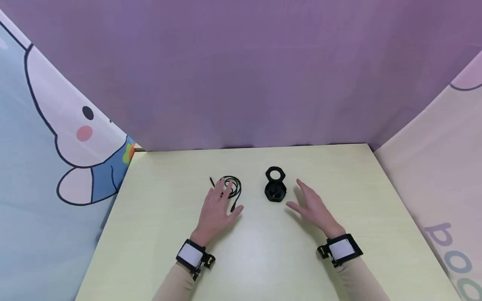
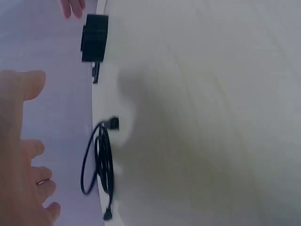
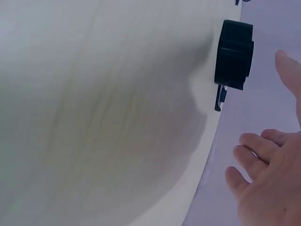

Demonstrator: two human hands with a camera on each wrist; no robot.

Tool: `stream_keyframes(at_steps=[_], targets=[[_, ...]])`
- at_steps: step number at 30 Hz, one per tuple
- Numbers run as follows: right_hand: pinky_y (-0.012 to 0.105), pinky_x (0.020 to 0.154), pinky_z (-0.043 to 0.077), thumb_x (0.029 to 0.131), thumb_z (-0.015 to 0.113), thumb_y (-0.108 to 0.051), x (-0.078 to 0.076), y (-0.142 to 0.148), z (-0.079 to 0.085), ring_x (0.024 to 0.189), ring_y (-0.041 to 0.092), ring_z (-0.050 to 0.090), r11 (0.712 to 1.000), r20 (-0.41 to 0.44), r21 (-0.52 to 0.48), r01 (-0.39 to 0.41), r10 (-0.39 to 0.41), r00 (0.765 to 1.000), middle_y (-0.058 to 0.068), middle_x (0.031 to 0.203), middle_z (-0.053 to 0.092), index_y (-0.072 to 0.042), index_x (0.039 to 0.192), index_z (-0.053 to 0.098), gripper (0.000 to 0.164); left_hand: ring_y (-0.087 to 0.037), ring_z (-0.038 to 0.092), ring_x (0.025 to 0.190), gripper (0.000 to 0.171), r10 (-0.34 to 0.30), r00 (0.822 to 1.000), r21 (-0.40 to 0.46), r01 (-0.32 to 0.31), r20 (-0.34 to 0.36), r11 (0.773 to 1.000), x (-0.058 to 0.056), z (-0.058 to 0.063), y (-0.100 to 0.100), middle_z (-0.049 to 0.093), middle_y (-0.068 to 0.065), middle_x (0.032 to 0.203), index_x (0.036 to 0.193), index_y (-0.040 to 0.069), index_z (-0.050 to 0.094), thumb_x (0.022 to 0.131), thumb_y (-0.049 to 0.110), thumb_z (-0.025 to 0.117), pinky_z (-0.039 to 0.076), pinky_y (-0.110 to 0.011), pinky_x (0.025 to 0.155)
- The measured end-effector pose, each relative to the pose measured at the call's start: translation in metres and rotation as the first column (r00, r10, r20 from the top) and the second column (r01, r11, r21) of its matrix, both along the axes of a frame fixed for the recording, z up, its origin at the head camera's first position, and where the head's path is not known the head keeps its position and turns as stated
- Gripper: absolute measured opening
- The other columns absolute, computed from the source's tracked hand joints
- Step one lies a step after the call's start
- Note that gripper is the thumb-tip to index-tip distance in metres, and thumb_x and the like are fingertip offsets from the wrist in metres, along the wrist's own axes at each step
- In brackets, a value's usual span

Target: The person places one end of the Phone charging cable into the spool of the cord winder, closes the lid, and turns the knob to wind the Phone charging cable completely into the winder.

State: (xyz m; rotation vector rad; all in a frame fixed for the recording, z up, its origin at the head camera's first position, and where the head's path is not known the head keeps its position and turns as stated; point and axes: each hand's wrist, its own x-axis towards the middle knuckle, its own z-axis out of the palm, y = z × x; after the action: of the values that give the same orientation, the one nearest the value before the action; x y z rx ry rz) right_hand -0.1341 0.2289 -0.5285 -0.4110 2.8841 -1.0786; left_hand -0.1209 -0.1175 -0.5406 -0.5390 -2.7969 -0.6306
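One coiled cable [image 2: 104, 164] beneath left fingers [image 1: 219, 190]

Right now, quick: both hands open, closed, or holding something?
Left hand: open above the coiled black cable, holding nothing.
Right hand: open beside the black hexagonal case, holding nothing.

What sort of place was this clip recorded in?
Probably a small staged recording booth, perhaps indoors: a pale table is backed by a plain purple wall covering, with a cartoon-printed panel along its left side.
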Motion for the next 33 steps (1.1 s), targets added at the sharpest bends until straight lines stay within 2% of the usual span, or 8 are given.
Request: stream_keyframes(at_steps=[7, 14, 18, 24, 28, 33], targets=[[0.059, 0.124, 0.022, 0.095, 0.074, -0.043, -0.007, -0.009, 0.0, 0.152, 0.045, 0.025, 0.997, 0.083, -0.074, -0.026, 0.032, 0.996, 0.026, 0.166, 0.027, 0.004, 0.162, 0.021, 0.097, -0.037, 0.03, 0.153, 0.088, -0.079, 0.994, -0.005, 0.08, 0.078, 0.997, -0.011, 0.006, 0.021, 0.029, -0.022, 0.166, 0.162, 0.005, 0.031, 0.097, 0.053, 0.066, 0.03, -0.052, 0.123], [0.059, 0.124, 0.022, 0.094, 0.077, -0.04, -0.011, -0.017, 0.0, 0.152, 0.045, 0.026, 0.996, 0.106, -0.082, -0.03, 0.039, 0.994, 0.026, 0.165, 0.028, 0.004, 0.162, 0.021, 0.098, -0.038, 0.034, 0.151, 0.091, -0.13, 0.978, 0.046, 0.124, 0.164, 0.991, -0.023, 0.01, 0.041, 0.03, -0.021, 0.166, 0.163, 0.005, 0.028, 0.095, 0.05, 0.07, 0.032, -0.052, 0.122], [0.059, 0.124, 0.022, 0.092, 0.079, -0.036, -0.015, -0.02, -0.001, 0.152, 0.045, 0.026, 0.996, 0.129, -0.078, -0.033, 0.043, 0.991, 0.027, 0.164, 0.029, 0.004, 0.161, 0.022, 0.098, -0.038, 0.034, 0.151, 0.092, -0.169, 0.959, 0.082, 0.155, 0.225, 0.985, -0.029, 0.012, 0.055, 0.028, -0.021, 0.166, 0.163, 0.004, 0.025, 0.095, 0.044, 0.074, 0.032, -0.051, 0.122], [0.06, 0.123, 0.023, 0.091, 0.081, -0.03, -0.023, -0.026, -0.007, 0.15, 0.047, 0.028, 0.997, 0.136, -0.061, -0.038, 0.046, 0.99, 0.031, 0.16, 0.033, 0.007, 0.16, 0.023, 0.098, -0.034, 0.03, 0.153, 0.093, -0.225, 0.92, 0.132, 0.191, 0.322, 0.973, -0.04, 0.015, 0.075, 0.027, -0.02, 0.167, 0.163, 0.003, 0.021, 0.095, 0.035, 0.076, 0.028, -0.044, 0.124], [0.06, 0.123, 0.023, 0.09, 0.083, -0.027, -0.026, -0.03, -0.009, 0.149, 0.048, 0.029, 0.997, 0.132, -0.067, -0.042, 0.05, 0.99, 0.033, 0.159, 0.033, 0.008, 0.159, 0.025, 0.096, -0.033, 0.031, 0.153, 0.095, -0.24, 0.911, 0.148, 0.2, 0.335, 0.969, -0.046, 0.012, 0.084, 0.028, -0.02, 0.167, 0.163, 0.002, 0.021, 0.094, 0.034, 0.077, 0.027, -0.043, 0.125], [0.06, 0.123, 0.023, 0.088, 0.084, -0.021, -0.029, -0.034, -0.009, 0.148, 0.048, 0.032, 0.995, 0.127, -0.083, -0.048, 0.058, 0.99, 0.035, 0.157, 0.036, 0.011, 0.156, 0.028, 0.094, -0.03, 0.032, 0.153, 0.094, -0.239, 0.909, 0.157, 0.196, 0.34, 0.968, -0.053, 0.006, 0.09, 0.031, -0.019, 0.166, 0.162, 0.0, 0.023, 0.093, 0.034, 0.078, 0.029, -0.042, 0.124]])
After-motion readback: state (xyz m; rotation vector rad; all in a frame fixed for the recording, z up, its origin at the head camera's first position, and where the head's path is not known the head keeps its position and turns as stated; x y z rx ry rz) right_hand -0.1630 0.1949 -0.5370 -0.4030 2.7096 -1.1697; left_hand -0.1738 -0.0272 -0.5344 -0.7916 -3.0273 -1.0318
